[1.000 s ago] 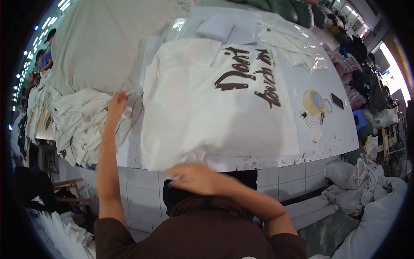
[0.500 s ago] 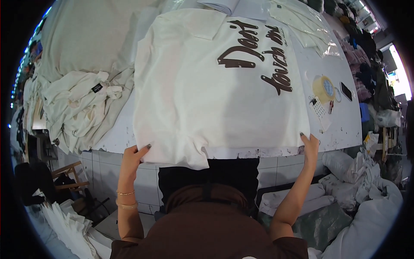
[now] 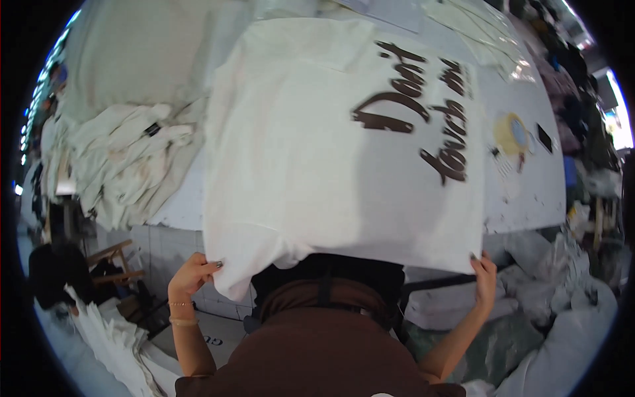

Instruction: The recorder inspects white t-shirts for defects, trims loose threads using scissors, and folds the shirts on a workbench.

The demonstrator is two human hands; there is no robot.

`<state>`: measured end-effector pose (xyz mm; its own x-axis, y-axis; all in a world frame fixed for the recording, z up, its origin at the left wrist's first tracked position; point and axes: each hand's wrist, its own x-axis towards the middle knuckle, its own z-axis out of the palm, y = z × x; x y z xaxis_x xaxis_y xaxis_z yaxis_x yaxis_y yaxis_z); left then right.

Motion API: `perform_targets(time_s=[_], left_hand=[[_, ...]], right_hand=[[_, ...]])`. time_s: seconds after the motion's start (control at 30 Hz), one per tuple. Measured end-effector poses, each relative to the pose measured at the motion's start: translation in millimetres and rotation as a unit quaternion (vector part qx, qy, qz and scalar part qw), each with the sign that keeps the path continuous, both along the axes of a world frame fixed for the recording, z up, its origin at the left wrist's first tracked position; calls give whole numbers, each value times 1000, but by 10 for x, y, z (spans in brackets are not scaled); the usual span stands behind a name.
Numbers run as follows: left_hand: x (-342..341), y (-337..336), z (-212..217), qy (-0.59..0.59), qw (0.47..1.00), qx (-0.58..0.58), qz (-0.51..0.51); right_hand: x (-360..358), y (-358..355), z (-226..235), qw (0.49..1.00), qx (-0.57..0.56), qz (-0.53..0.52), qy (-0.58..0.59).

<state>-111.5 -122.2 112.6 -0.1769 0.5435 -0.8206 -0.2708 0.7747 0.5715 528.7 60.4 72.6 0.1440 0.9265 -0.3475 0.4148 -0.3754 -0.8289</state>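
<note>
A white T-shirt [image 3: 317, 152] with dark brown script lettering lies spread on the white table [image 3: 529, 192], its near edge hanging over the table's front. My left hand [image 3: 192, 274] pinches the shirt's near left corner. My right hand [image 3: 484, 272] grips the near right corner. Both hands sit below the table edge, close to my brown-clad body.
A heap of cream garments [image 3: 126, 165] lies left of the shirt. A roll of yellow tape [image 3: 510, 132] and a small black object [image 3: 544, 137] rest on the table's right side. Clear bags [image 3: 476, 33] lie at the back. White bundles [image 3: 562, 311] fill the floor at right.
My left hand came off the garment heap and both hands took the shirt's near corners. The shirt's near edge has since been drawn toward me over the table front.
</note>
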Motion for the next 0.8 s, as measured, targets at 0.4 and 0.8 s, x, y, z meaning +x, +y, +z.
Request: perform_targets(time_s=[0.4, 0.8], left_hand=[[-298, 1681, 465, 114, 910, 379, 121], [-373, 1310, -68, 408, 885, 208, -78]], right_hand=[[-406, 1835, 380, 969, 127, -20, 210], [-495, 1188, 345, 995, 37, 2, -94]])
